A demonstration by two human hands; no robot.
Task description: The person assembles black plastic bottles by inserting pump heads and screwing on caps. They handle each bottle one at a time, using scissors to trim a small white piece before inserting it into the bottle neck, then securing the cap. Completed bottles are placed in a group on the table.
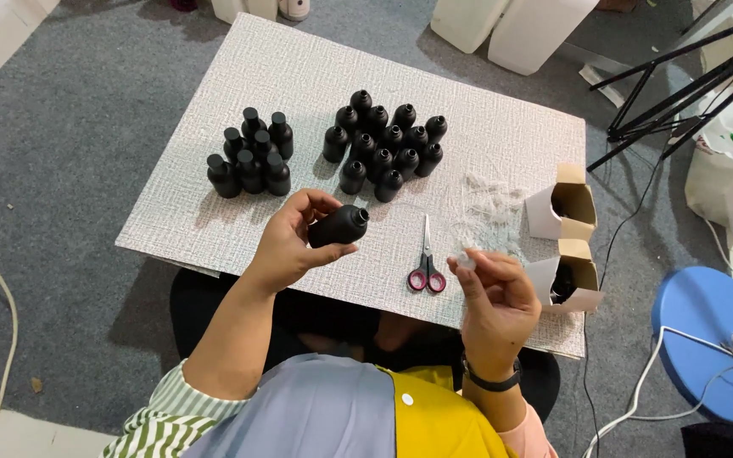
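Observation:
My left hand (292, 242) grips a small matte black bottle (338, 226), lying sideways with its open neck toward the right. My right hand (495, 297) pinches a small clear plastic piece (466, 259) between thumb and fingers, a short way right of the bottle. Red-handled scissors (425, 259) lie on the white textured board (239, 102) between my hands. Capped black bottles (252, 153) stand in a group at the board's left; uncapped ones (383, 144) cluster in the middle.
A heap of clear plastic pieces (489, 208) lies right of the scissors. Two open cardboard boxes (563, 208) (572, 276) sit at the board's right edge. Black tripod legs (680, 76), a blue round stool (706, 339), white cables and white containers (511, 25) surround the board on grey carpet.

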